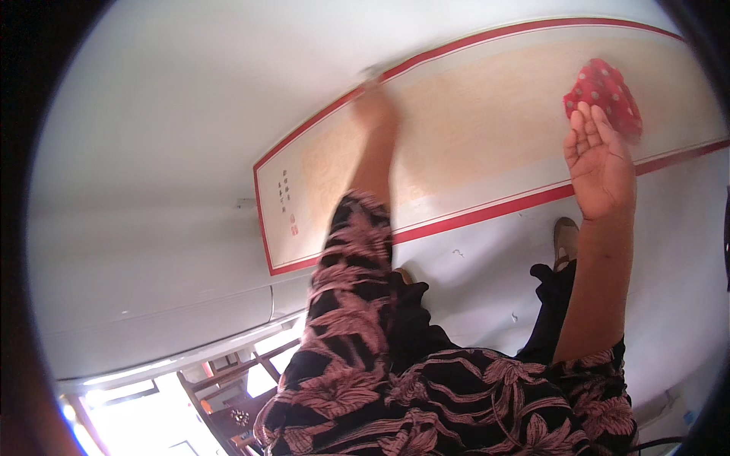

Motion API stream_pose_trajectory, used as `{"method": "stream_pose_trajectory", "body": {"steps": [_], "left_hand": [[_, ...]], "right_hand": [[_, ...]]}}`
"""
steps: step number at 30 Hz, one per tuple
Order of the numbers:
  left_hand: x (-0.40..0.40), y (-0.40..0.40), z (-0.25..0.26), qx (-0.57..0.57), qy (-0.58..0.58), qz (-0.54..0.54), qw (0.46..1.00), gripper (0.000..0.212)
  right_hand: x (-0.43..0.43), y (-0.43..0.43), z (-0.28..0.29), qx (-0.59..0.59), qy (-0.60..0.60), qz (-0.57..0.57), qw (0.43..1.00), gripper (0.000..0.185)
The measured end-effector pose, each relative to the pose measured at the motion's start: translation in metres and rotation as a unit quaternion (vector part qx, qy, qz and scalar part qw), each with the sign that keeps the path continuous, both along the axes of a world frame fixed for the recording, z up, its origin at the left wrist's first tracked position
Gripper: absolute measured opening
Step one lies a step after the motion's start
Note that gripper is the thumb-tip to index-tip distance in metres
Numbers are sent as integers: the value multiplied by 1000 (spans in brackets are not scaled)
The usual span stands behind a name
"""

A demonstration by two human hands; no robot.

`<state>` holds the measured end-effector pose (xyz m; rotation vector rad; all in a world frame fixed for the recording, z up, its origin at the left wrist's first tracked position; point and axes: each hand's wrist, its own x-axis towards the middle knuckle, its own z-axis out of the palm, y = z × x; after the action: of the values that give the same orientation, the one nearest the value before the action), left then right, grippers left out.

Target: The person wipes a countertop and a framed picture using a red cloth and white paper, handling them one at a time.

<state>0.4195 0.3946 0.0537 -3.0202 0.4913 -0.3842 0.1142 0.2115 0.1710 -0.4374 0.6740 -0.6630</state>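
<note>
A long paper scroll or panel with a red border [485, 214] and a cream middle stretches across the view. At its upper edge is my left hand [374, 108], blurred, near a small grey thing [370, 73]; whether it grips anything does not show. My right hand [596, 159] is over the panel's right part, palm up, fingers slightly curled, with nothing resting in the palm. Just beyond its fingertips lies a red polka-dotted cloth [607, 94], overlapped by the fingers in this view.
A pale smooth surface [142, 142] surrounds the panel. My shoe [564, 242] shows below its lower edge, with small white scraps [458, 252] nearby. Dark wooden furniture [228, 399] and bright light are at the lower left.
</note>
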Motion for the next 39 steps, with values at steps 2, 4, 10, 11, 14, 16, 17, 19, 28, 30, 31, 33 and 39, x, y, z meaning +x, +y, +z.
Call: {"method": "stream_pose_trajectory", "body": {"steps": [2, 4, 10, 11, 14, 16, 17, 19, 28, 30, 31, 33, 39], "left_hand": [[-65, -100, 24, -434, 209, 36, 876, 30], [-71, -122, 15, -84, 61, -132, 986, 36], [-119, -158, 22, -137, -12, -382, 914, 22], [-110, -147, 25, -171, -22, -418, 892, 21], [-35, -48, 7, -39, -12, -271, 962, 22], [14, 73, 12, -45, -40, -191, 980, 27], [29, 121, 11, -35, -14, -109, 993, 26], [44, 219, 9, 0, -60, -24, 998, 31], [-3, 333, 0, 149, -28, 68, 986, 39], [-30, 271, -10, 23, -21, 51, 998, 35], [-58, 215, -8, -40, 14, 31, 999, 33], [-112, 140, 17, -129, 51, -86, 987, 26], [-229, -35, 29, -304, 184, -426, 832, 24]], "right_hand": [[-8, -17, -6, -16, 0, -18, 1000, 35], [7, 5, -2, 3, -16, 15, 1000, 36], [3, -15, -15, -3, -18, -5, 1000, 35], [1, -21, -20, -11, -31, -2, 999, 33], [7, -9, -32, -12, -61, 40, 997, 30], [13, -10, -44, -16, -60, 54, 997, 29], [15, -9, -45, -20, -58, 58, 996, 29], [16, -11, -48, -25, -65, 74, 995, 29], [12, -5, -32, -33, -15, 32, 999, 25], [17, 2, -40, -9, -25, 20, 999, 21], [13, 4, -30, 3, -1, 2, 1000, 24], [10, 9, -27, 34, -17, 13, 999, 26], [-16, -9, -18, 21, 0, -28, 999, 37]]}}
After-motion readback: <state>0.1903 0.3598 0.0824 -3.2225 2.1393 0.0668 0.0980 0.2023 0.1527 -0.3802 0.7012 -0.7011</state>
